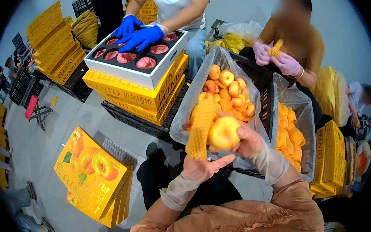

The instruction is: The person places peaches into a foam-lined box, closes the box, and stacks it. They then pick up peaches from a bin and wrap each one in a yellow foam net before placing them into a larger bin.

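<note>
My left hand (198,169), in a thin translucent glove, holds an orange foam mesh sleeve (200,127) that stands upright from the fingers. A yellow flat peach (224,132) is in my right hand (251,141), gloved the same way, just right of the sleeve. The sleeve and the peach are side by side; the fruit is outside the mesh. Behind them, a crate lined with clear plastic (182,124) holds many loose peaches (227,78). Another lined crate (308,109) on the right holds peaches in orange mesh sleeves (288,126).
Across from me, a person's blue-gloved hands (142,38) rest on a white-sided box (158,76) with a black insert, atop yellow cartons (124,97). A person in pink gloves (286,63) holds a sleeve at upper right. Yellow carton lids (91,171) lie at left on the floor.
</note>
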{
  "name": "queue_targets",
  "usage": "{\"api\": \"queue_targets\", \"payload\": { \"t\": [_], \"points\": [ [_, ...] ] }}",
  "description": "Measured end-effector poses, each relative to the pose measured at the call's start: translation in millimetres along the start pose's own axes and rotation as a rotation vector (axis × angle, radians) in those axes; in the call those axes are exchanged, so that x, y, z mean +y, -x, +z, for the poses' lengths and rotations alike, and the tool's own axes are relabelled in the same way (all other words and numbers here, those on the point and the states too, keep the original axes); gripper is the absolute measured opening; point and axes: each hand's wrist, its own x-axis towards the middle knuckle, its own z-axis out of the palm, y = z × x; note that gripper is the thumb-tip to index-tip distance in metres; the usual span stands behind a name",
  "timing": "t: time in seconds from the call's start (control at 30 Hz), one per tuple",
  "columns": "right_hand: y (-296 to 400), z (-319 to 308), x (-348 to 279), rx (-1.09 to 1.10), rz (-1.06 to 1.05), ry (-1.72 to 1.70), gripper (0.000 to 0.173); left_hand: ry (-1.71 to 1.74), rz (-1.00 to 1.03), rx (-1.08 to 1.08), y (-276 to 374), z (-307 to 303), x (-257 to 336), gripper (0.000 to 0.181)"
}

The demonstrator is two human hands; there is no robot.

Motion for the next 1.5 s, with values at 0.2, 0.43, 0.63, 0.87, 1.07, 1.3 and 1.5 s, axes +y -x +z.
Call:
{"api": "queue_targets", "payload": {
  "t": [0.2,0.43,0.63,0.87,1.07,1.3,1.5],
  "points": [
    [28,-1,39,0.059,-0.294,0.881,0.074,-0.370,0.098,0.011,18,7,-2,0.062],
    [60,-3,25,0.017,-0.127,0.329,0.070,-0.290,-0.317,-0.076,41,23,7,0.069],
    [78,-7,20,-0.343,-0.107,0.146,0.078,-0.430,-0.522,-0.198,43,36,-10,0.070],
    [84,-29,35,-0.282,-0.156,0.314,0.098,-0.183,-0.751,-0.178,26,28,-21,0.080],
    [85,-23,30,-0.393,0.082,0.085,0.088,-0.055,-0.882,-0.199,28,24,-28,0.082],
    [111,-3,25,0.586,-0.519,0.988,0.034,-0.638,-0.112,0.007,33,28,-26,0.088],
    [127,29,30,0.417,-0.626,1.052,0.052,-1.298,0.488,-0.083,6,31,-29,0.083]
  ]
}}
